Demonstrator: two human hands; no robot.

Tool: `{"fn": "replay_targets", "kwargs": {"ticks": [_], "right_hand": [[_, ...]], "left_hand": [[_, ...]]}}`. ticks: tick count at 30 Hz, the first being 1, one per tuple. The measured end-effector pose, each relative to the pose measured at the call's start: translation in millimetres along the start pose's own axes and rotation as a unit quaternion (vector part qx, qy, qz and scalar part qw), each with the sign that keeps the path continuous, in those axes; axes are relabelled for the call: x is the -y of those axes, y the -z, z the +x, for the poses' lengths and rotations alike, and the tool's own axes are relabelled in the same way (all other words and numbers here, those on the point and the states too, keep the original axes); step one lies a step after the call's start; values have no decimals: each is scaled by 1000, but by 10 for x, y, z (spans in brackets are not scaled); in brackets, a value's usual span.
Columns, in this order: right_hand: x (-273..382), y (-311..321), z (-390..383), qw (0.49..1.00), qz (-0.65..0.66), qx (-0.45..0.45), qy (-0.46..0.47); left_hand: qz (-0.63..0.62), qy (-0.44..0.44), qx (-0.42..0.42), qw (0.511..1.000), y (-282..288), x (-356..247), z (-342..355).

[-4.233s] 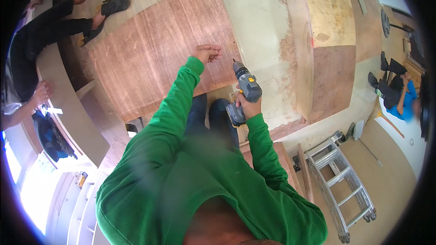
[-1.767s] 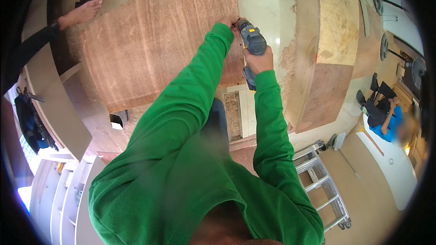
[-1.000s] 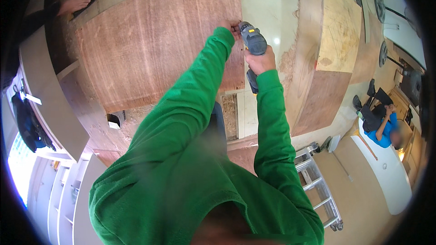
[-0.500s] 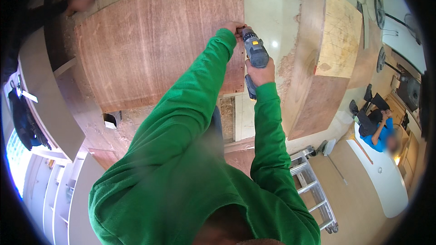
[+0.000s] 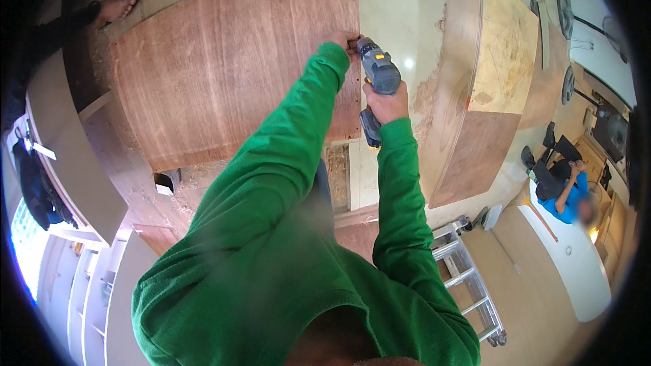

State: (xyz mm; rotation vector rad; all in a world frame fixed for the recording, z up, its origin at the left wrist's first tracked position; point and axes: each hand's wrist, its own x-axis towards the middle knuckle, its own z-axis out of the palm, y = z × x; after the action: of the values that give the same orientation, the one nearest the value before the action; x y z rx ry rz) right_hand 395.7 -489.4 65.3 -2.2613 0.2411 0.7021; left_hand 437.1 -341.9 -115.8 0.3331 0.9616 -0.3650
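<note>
My right hand (image 5: 388, 104) is wrapped round the grip of a dark grey cordless drill (image 5: 381, 71), its chuck pointing up and left toward the edge of a plywood panel (image 5: 224, 68). The reddish-brown panel has several dark holes or screw heads along its right edge. My left hand (image 5: 344, 42) is at that same edge, its fingers pinched together right by the drill's front end. Whatever those fingers hold is too small and too hidden to make out. Both my arms wear green sleeves.
To the right stands a long plywood box (image 5: 505, 47). An aluminium ladder (image 5: 468, 285) lies lower right. A person in blue (image 5: 573, 200) sits at far right by a white curved board (image 5: 569, 264). Another person's bare foot (image 5: 116, 9) is at upper left. White shelving (image 5: 91, 298) stands lower left.
The drill and both hands have shifted very slightly left in the picture, along with the panel. My grip on the drill and the pinch of my left hand look the same.
</note>
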Motion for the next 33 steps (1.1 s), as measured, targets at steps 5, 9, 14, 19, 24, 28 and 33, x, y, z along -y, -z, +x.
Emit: {"fn": "replay_targets", "kwargs": {"ticks": [5, 9, 14, 19, 24, 28, 33], "right_hand": [[-35, -40, 6, 1000, 3, -7, -9], [-87, -23, 40, 1000, 27, 4, -6], [-56, 24, 38, 1000, 24, 19, -8], [-58, 17, 48, 999, 27, 17, -22], [-91, -9, 122, 999, 27, 1, 21], [18, 67, 152, 999, 36, 17, 18], [276, 200, 143, 995, 54, 63, -59]], "left_hand": [[6, -7, -20, 1000, -34, 19, -30], [31, -28, -30, 999, -50, 16, -124], [-9, -31, -34, 999, -87, 6, -229], [-24, -28, -52, 998, -95, -30, -268], [22, -24, -42, 999, -100, -16, -193], [9, -28, -48, 998, -125, 47, -127], [-13, -41, -59, 997, -187, 74, -187]]}}
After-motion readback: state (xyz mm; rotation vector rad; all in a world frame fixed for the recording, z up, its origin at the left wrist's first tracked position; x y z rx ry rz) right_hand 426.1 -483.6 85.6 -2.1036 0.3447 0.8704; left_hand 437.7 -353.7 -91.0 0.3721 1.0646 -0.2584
